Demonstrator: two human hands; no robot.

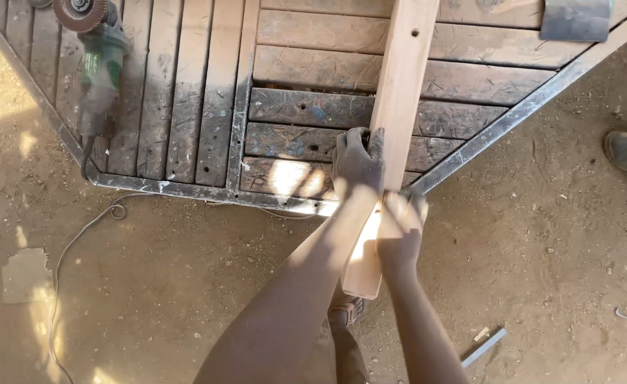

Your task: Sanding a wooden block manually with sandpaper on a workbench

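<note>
Holding the plank point(399, 107) steady calls for both hands to keep it flat on the slatted panel point(185, 107). Far left lies a grinder point(100, 64) with its cord point(72, 242) trailing near. Left hand point(357, 165) and right hand point(401, 229) clasp the plank's near end, past the panel's edge; dirt floor point(555, 235) right lies open.
</note>
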